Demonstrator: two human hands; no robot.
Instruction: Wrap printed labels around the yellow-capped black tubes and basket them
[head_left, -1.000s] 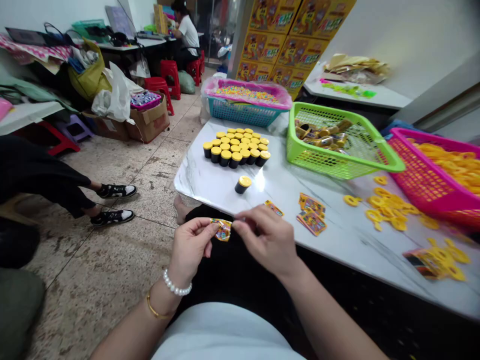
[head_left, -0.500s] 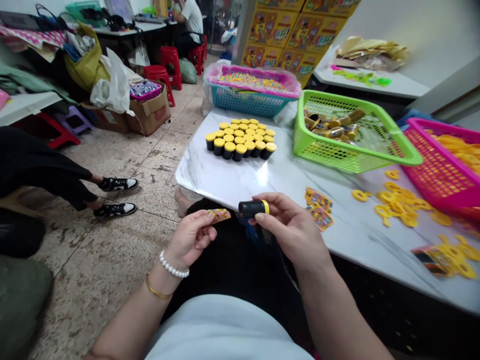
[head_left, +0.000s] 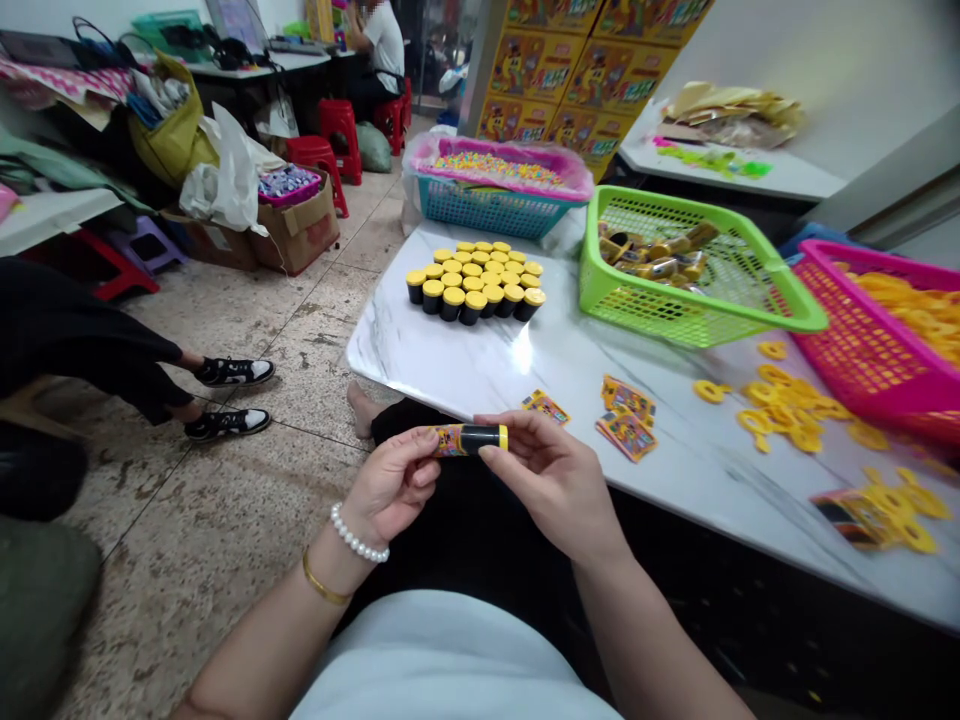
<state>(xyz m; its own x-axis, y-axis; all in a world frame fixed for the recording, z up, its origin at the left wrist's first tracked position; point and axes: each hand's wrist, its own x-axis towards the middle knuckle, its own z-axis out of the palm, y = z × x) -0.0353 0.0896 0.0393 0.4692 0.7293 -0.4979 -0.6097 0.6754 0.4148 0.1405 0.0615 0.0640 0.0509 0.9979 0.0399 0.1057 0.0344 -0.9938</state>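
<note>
My left hand [head_left: 396,482] pinches a colourful printed sleeve [head_left: 448,441] between thumb and fingers. From the other side my right hand [head_left: 553,478] grips a small black tube [head_left: 480,439] with a yellow cap, its fingers at the capped end. The sleeve sits at the tube's left end, in line with it; how far it goes over the tube I cannot tell. Both are held level above my lap, by the table's near edge. Just beyond my right hand a flat printed sleeve [head_left: 546,406] lies on the table, and more printed sleeves [head_left: 628,432] lie to its right.
Upright black tubes with yellow caps [head_left: 472,285] stand grouped on the white table [head_left: 420,360]. Behind are a blue basket [head_left: 487,207] of colourful beads and a green basket [head_left: 660,318] of wrapped tubes. Yellow plastic pieces [head_left: 787,405] lie beside a pink basket [head_left: 877,350]. Someone's shoes [head_left: 236,371] are at left.
My hands have come together, so the sleeve in my left hand now meets the tube's end. The tube has moved slightly left and down. Another flat sleeve now shows beyond my right hand.
</note>
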